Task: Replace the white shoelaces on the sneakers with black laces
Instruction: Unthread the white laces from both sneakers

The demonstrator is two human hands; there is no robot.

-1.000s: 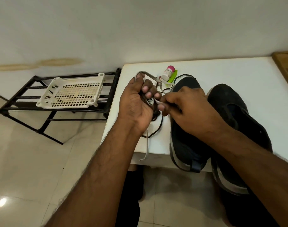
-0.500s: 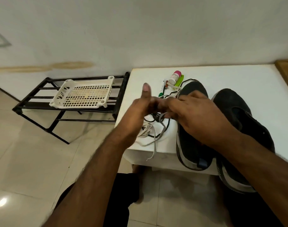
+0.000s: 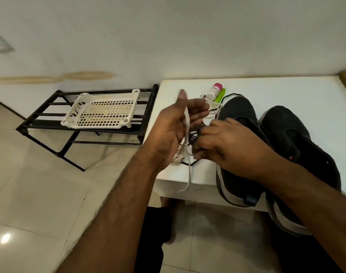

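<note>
We see the left hand raised above the left edge of the white surface, palm turned to the right, with the fingers spread and rather straight. A white lace runs across this palm, passes down over a small heap of white lace on the surface, and its loose end hangs over the near edge. The hand does not close around it.

The right hand is just to the right, its fingers curled, and it pinches a tangle of black lace and white lace beside the left sneaker. We cannot tell exactly which strand the fingertips hold. One more black strand lies on the surface near the front edge, under the hands.

The two black sneakers stand side by side with their heels toward us; the right sneaker touches the left one. Behind the hands, at the far side, a small bottle with a pink cap lies next to a green object.

On the floor to the left stands a black metal rack, and a white perforated tray rests on it.
</note>
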